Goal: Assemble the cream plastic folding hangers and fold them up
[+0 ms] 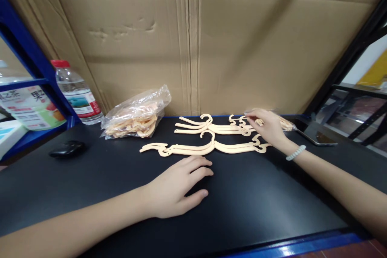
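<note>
My left hand (181,187) lies palm down on the black table, fingers spread and holding nothing. Just beyond its fingertips is a cream plastic folding hanger (193,148), its arms stretched out sideways with small hooks at the ends. A second folding hanger (223,130) lies behind it, with several arms fanned out on the left. My right hand (267,129) reaches to this rear hanger's right end, thumb and fingertips bent together at the small hooks (242,121). The fingers partly hide what they grip.
A clear bag of hanger parts (136,119) stands at the back left; another bag (286,123) lies behind my right hand. A phone (317,135) is at right. A black mouse (68,149) and a water bottle (79,94) are at left. Cardboard (127,36) walls the back.
</note>
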The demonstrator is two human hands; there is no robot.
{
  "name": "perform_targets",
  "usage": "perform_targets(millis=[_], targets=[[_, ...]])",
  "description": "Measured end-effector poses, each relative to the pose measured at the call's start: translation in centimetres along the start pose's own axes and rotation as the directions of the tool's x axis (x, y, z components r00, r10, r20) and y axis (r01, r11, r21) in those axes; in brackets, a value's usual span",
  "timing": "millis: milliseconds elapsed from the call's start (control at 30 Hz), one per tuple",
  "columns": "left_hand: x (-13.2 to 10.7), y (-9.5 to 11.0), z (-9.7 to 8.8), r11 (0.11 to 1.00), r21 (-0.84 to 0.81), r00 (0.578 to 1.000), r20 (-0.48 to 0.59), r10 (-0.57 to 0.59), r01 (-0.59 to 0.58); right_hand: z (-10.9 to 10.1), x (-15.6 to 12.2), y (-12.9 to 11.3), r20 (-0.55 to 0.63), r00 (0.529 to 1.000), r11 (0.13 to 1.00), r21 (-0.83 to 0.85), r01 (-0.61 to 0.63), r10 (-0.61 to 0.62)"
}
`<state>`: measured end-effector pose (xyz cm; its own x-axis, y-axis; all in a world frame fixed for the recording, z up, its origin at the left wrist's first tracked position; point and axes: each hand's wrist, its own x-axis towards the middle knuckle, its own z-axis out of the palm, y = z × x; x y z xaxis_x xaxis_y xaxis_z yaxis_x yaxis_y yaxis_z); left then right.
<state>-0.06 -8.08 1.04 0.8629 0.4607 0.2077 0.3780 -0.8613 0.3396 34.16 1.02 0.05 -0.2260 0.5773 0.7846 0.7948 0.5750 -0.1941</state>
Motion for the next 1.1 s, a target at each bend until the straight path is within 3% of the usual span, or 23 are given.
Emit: perform_targets(millis=[100, 200, 267, 333, 400, 467, 533, 833, 900, 1000, 1033, 1100], targets=[[-0.1, -0.1, 0.0, 0.999, -0.045, 1.0, -0.017, -0.002, 0.002, -0.4, 0.1, -1.3, -0.109, 0.991, 0.994, 0.078, -0.071, 0.08], [0.1, -0.1, 0.3, 0.98, -0.189, 0.994, -0.078, -0.079, 0.063, -0.3, 0.1, -3.7, -0.122, 0.945, 0.896, 0.373, -0.239, 0.303], [0.4, -0.1, 0.6, 0.904, -0.399, 0.967, -0.125, -0.221, 0.155, -0.1, 0.0, -6.0, 0.005, 0.9, 0.728, 0.586, -0.356, 0.437], [0.8, 0.0, 0.9, 0.733, -0.644, 0.918, -0.117, -0.378, 0.219, 0.1, -0.2, -8.4, 0.176, 0.851, 0.516, 0.729, -0.45, 0.495], [1.1, 0.1, 1.0, 0.545, -0.809, 0.878, -0.079, -0.472, 0.22, 0.2, -0.5, -10.6, 0.335, 0.819, 0.335, 0.79, -0.514, 0.465], [1.5, 0.3, 1.1, 0.438, -0.878, 0.854, -0.07, -0.516, 0.193, 0.2, -0.9, -12.1, 0.454, 0.798, 0.243, 0.786, -0.568, 0.395], [1.7, 0.5, 1.0, 0.411, -0.897, 0.84, -0.093, -0.535, 0.162, 0.5, -1.3, -12.7, 0.525, 0.79, 0.225, 0.767, -0.601, 0.318], [2.3, 0.8, 1.4, 0.365, -0.922, 0.795, -0.123, -0.595, 0.131, 1.2, -1.6, -12.4, 0.534, 0.837, 0.39, 0.75, -0.534, 0.118], [2.2, 0.7, 1.5, 0.343, -0.932, 0.782, -0.126, -0.61, 0.118, 0.8, -1.2, -11.4, 0.484, 0.868, 0.53, 0.71, -0.464, 0.111], [2.0, 0.5, 1.5, 0.319, -0.942, 0.768, -0.125, -0.628, 0.108, 0.4, -0.6, -8.3, 0.308, 0.949, 0.865, 0.454, -0.214, 0.073], [2.0, 0.5, 1.5, 0.315, -0.943, 0.767, -0.122, -0.63, 0.108, 0.3, -0.4, -6.9, 0.302, 0.952, 0.933, 0.328, -0.144, 0.041], [1.9, 0.5, 1.5, 0.314, -0.943, 0.761, -0.121, -0.637, 0.113, 0.5, -0.3, -4.4, 0.326, 0.944, 0.986, 0.14, -0.093, 0.043]])
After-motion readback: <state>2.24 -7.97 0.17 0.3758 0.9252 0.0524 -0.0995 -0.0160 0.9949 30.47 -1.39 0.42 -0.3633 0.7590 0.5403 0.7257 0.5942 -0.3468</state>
